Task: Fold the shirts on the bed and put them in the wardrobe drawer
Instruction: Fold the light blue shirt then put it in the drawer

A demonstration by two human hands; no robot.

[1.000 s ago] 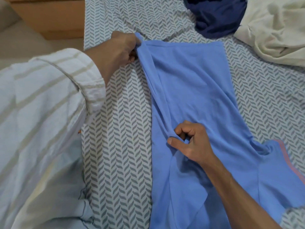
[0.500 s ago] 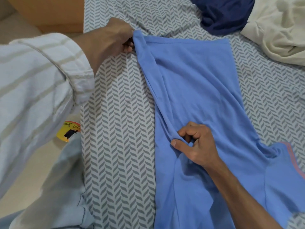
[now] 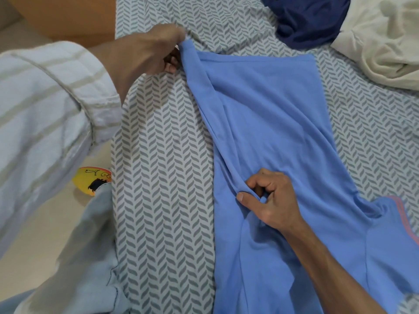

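We have the blue shirt [image 3: 272, 123] spread on the bed [image 3: 163, 200]; our left hand [image 3: 154, 53] pinches its hem corner, our right hand [image 3: 269, 198] its side edge. Soft, limp cloth probably sags, so edges and corners suit our fingers best.

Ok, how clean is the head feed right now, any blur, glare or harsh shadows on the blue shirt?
Head view: light is soft and even, with no glare on the blue shirt and only faint shadows in its folds. The left hand at the hem corner is slightly motion-blurred; the right hand pinching the side is sharp. The striped sleeve nearest the lens is soft and stretched by the wide angle.
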